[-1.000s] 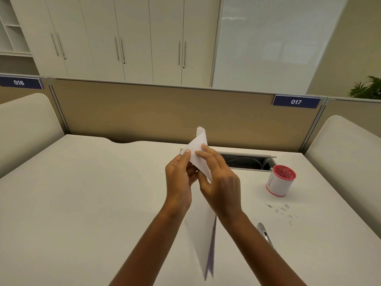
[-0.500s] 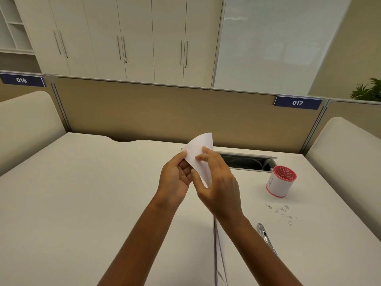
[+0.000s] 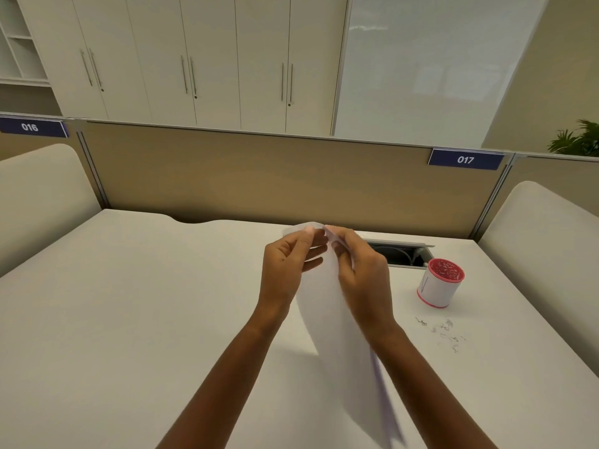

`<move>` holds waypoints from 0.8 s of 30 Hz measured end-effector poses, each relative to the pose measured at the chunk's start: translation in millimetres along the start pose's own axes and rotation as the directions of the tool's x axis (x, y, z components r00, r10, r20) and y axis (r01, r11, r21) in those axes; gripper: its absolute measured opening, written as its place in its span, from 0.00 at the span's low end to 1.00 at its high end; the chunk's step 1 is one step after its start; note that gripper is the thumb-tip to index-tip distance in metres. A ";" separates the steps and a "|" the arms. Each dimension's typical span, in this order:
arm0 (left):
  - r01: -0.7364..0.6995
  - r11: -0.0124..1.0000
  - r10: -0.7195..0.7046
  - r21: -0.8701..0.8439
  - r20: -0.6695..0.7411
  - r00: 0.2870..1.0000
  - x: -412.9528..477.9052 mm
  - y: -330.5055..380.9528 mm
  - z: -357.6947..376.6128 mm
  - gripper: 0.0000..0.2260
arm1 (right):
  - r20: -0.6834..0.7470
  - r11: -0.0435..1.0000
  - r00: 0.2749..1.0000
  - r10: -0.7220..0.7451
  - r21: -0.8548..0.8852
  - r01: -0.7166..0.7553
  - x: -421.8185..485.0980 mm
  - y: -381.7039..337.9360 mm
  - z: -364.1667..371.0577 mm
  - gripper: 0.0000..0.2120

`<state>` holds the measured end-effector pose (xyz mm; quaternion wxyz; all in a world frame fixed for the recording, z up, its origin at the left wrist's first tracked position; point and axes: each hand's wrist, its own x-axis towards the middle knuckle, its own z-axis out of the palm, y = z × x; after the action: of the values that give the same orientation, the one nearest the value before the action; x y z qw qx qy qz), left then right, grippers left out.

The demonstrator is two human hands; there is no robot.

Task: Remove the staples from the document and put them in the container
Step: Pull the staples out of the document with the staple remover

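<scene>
A white paper document hangs above the desk, held by its top edge between both hands. My left hand pinches the top corner from the left, thumb and fingers curled on the sheet. My right hand pinches the same edge from the right. Whether a staple sits between my fingers is too small to tell. The container, a white cup with a red rim and red base, stands upright to the right and holds staples. Several loose staples lie on the desk just in front of it.
The white desk spreads wide to the left. An open cable slot lies behind my right hand. A tan partition closes the far edge, with padded side panels at both ends.
The sheet's folded-up corner has dropped and the page now hangs flatter and wider. Both hands have shifted slightly apart along the top edge. The metal tool seen beside my right forearm is out of sight.
</scene>
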<state>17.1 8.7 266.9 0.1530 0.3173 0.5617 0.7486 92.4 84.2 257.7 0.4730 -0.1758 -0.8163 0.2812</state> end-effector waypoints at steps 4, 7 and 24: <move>-0.222 0.931 0.242 0.289 -0.037 0.970 3.2 1.1 -1.9 0.08 | 0.030 0.989 0.993 0.113 0.095 -0.116 6.4 2.2 -10.3 0.08; -0.349 0.801 0.381 0.486 0.035 0.924 8.1 -0.3 -3.1 0.08 | 0.047 0.976 0.988 0.145 0.158 -0.151 10.2 2.9 -14.2 0.07; -0.055 0.773 0.204 0.632 -0.165 0.965 17.8 -20.8 -25.1 0.07 | 0.006 0.923 0.930 0.368 -0.126 -0.365 -9.5 91.8 -22.5 0.07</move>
<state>-15.1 7.1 248.6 -0.0767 0.3015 0.7673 0.5608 118.6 157.2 202.8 0.3884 -0.3498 -0.7915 0.3166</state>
